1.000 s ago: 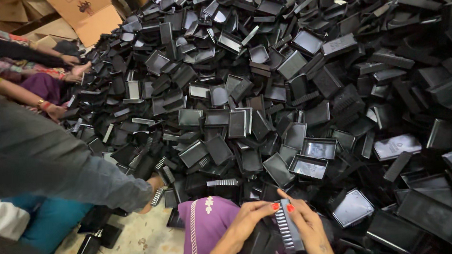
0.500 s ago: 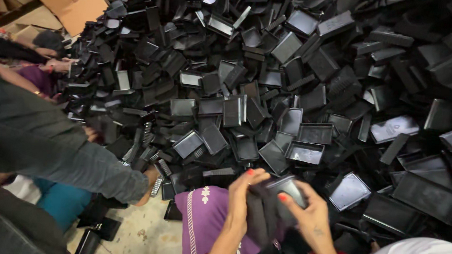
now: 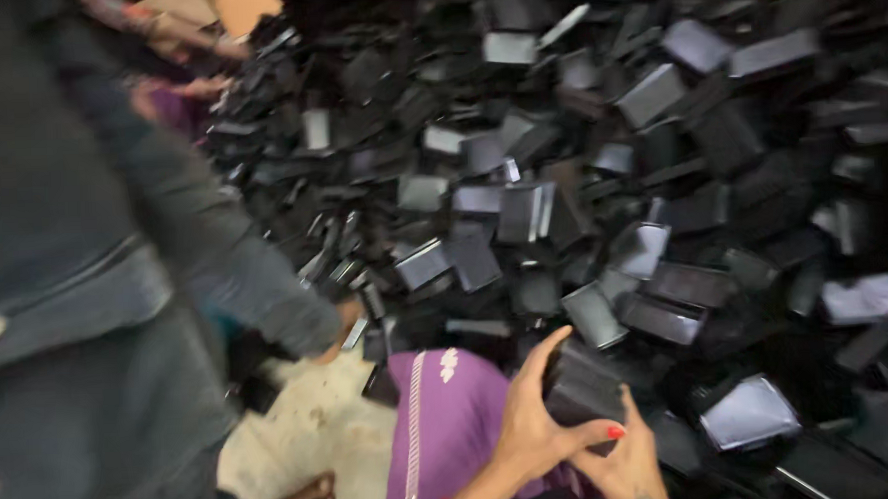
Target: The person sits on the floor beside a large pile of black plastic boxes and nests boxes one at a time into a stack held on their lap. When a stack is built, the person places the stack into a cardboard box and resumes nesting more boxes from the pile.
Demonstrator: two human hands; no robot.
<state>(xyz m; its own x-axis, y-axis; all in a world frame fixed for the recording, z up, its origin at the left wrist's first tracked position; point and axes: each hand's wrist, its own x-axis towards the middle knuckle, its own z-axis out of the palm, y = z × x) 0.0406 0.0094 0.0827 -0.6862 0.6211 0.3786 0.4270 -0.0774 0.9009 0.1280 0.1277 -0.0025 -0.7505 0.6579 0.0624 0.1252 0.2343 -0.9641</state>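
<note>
Fingers: both hands, left hand [image 3: 531, 426] and right hand [image 3: 624, 460], pressed around a black box [image 3: 584, 387] (earlier a ribbed insert showed).
Pile: black boxes [image 3: 599, 175], shifted nearer.

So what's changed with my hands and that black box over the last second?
The left hand and right hand have closed around the black rectangular box, now pressed between them; a second ago they fingered a ribbed strip. The heap of black boxes and the grey-sleeved arm stayed.

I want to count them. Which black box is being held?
The black box at the bottom, above the purple cloth: the left hand and right hand grip it; the rest lie loose.
</note>
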